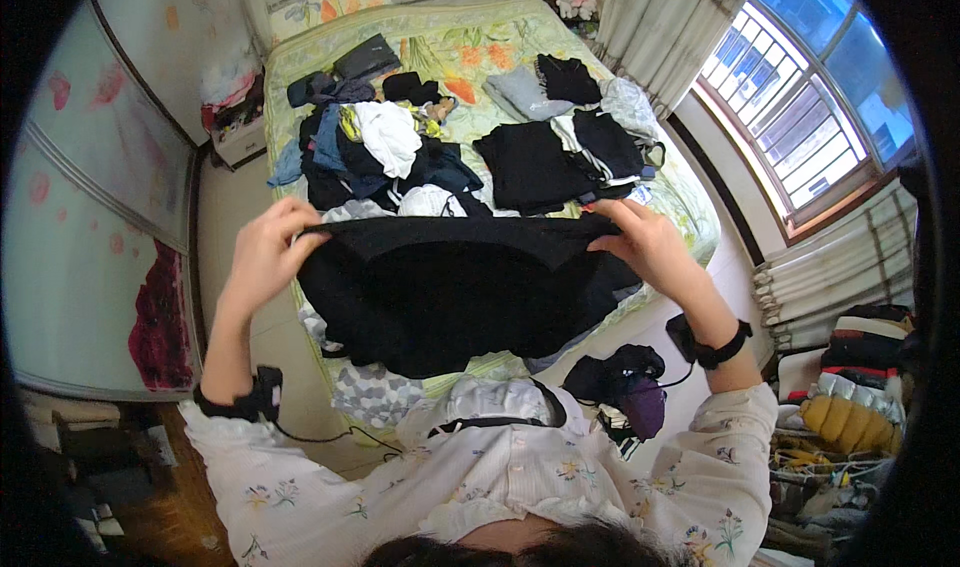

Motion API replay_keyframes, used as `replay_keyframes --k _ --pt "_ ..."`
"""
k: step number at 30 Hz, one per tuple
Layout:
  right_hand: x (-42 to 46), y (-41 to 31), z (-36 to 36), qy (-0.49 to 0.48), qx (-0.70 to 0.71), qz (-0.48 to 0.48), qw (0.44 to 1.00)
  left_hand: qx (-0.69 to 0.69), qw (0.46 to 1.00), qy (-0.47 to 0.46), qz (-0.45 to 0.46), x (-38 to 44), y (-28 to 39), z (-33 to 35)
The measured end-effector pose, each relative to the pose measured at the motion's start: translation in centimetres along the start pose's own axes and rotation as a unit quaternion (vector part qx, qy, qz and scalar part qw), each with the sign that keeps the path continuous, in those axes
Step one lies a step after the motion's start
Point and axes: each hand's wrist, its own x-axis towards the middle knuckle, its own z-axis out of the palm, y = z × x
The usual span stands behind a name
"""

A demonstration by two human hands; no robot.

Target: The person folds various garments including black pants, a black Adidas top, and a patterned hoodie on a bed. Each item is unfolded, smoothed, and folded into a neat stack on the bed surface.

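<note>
A black garment (457, 297) is stretched wide between my two hands above the near part of the bed (480, 49). My left hand (277, 248) pinches its upper left corner between thumb and fingers. At the upper right corner, my right hand (637, 240) grips it the same way. The top edge runs almost straight, and the lower part hangs loose with a wavy hem. Just beyond it lies a loose heap with a white garment (388, 137) on top. Folded black clothes (529, 163) lie to the right of that heap.
A grey folded garment (525, 92) and a black one (568, 79) lie farther back on the bed. Dark clothes (626, 387) are on the floor at right. Stacked clothes (855, 409) stand at far right, below the window (795, 109). A sliding wardrobe (105, 214) stands left.
</note>
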Motion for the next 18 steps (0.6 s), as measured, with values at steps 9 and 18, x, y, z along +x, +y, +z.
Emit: replay_keyframes --k 9,18 --pt "0.3 0.4 -9.5 -0.014 -0.055 0.08 0.995 -0.316 0.933 -0.099 -0.143 4.7 6.2 0.0" --pt "3.9 2.4 -13.0 0.03 -0.13 0.073 0.988 -0.043 0.997 -0.02 -0.062 8.0 9.2 -3.2"
